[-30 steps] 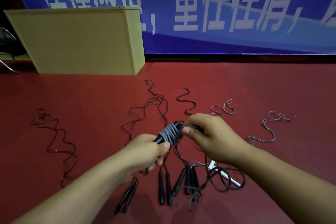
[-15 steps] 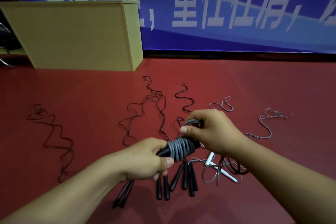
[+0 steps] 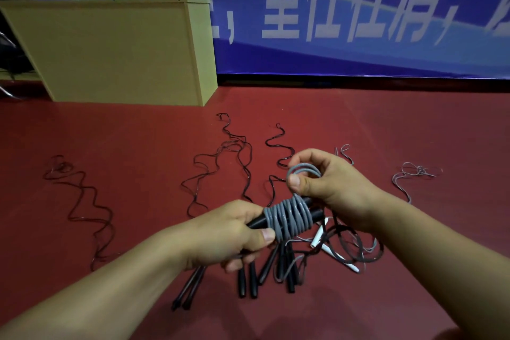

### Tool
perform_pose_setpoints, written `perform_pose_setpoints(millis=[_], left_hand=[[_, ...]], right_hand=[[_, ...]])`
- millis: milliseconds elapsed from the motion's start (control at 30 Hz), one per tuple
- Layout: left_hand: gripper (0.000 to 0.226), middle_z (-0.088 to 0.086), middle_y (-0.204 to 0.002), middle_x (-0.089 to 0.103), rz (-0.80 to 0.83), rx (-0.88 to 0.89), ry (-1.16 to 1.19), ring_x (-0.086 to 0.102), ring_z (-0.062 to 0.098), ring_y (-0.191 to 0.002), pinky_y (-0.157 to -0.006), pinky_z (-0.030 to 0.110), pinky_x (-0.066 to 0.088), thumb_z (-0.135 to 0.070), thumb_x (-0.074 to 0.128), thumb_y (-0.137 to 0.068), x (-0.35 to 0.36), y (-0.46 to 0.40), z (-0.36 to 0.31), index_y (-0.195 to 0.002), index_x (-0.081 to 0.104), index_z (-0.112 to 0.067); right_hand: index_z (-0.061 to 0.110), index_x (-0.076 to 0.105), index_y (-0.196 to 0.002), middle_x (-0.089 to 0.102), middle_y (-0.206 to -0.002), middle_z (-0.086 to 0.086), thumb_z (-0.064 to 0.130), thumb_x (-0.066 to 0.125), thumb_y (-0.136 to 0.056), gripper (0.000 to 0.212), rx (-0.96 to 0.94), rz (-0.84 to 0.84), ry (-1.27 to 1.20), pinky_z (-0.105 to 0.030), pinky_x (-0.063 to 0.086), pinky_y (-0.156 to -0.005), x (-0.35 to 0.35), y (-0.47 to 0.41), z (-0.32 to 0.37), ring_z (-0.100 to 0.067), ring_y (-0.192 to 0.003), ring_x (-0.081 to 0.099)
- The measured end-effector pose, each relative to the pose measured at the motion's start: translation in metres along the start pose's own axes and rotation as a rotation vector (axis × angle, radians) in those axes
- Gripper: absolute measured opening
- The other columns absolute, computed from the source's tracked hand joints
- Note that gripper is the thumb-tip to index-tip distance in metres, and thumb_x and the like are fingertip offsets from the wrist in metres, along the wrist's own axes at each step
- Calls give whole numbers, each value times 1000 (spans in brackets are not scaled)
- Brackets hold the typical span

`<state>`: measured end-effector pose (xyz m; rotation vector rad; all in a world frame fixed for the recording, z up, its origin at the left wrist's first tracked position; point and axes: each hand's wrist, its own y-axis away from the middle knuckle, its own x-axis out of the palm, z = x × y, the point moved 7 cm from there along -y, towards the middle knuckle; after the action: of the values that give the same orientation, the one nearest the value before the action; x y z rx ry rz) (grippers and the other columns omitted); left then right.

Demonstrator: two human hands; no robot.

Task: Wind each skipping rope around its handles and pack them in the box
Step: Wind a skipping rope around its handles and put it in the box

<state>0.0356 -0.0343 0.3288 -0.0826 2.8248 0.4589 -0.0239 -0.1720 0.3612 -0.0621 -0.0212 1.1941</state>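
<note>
Head view: the left hand (image 3: 229, 232) grips the pair of black plastic skipping-rope handles (image 3: 258, 222) near their lower end, fingers curled round them and thumb pressed beside the grey cord coil (image 3: 288, 218) wound tightly about them. At 1 o'clock from it, the right hand (image 3: 325, 185) pinches a loose loop of grey cord (image 3: 303, 170) between thumb and curled fingers, just above the coil. Below both hands, at 6 o'clock, several black-handled ropes (image 3: 248, 279) lie together on the red floor (image 3: 386, 132), and a white-handled rope (image 3: 320, 240) lies tangled at 4 o'clock. Thin dark cords (image 3: 220, 163) trail away toward 12 o'clock, a grey one (image 3: 411, 174) at 2 o'clock. A large tan wooden box (image 3: 116, 52) stands at 10 o'clock, before a blue banner (image 3: 358, 8).
</note>
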Motion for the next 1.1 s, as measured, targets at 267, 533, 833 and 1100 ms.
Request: perform_pose_setpoints(millis=[267,533,833,1100], left_hand=[[22,-1,-64,48,274,143,224,53,11,-49,-45,17,41,-35,59,-92,20,8,-15,-104,56,-17],[10,-3,-67,45,140,126,329,41,8,-48,-46,23,51,-37,55,-94,14,5,-13,-98,60,-28],[20,0,-60,48,-502,106,264,35,8,-41,-37,19,31,-27,53,-100,-39,1,5,-89,64,-14],[25,-4,-47,60,-776,38,146,42,9,-37,-41,23,38,-24,68,-91,-65,3,23,-73,62,-9]], right_hand=[[11,56,-83,54,-58,6,21,67,-71,18,34,-9,-252,-16,37,-42,13,4,4,-3,-42,43],[17,67,-76,60,-65,-1,8,62,-85,14,43,31,-74,-21,41,-49,33,0,-15,-11,-54,52],[17,58,-84,54,-64,-2,16,41,-104,26,257,99,93,-21,36,-44,52,-6,-42,-11,-46,42],[6,57,-104,54,-72,-2,9,47,-99,12,297,147,289,-22,45,-53,63,-3,-40,-13,-57,54]])
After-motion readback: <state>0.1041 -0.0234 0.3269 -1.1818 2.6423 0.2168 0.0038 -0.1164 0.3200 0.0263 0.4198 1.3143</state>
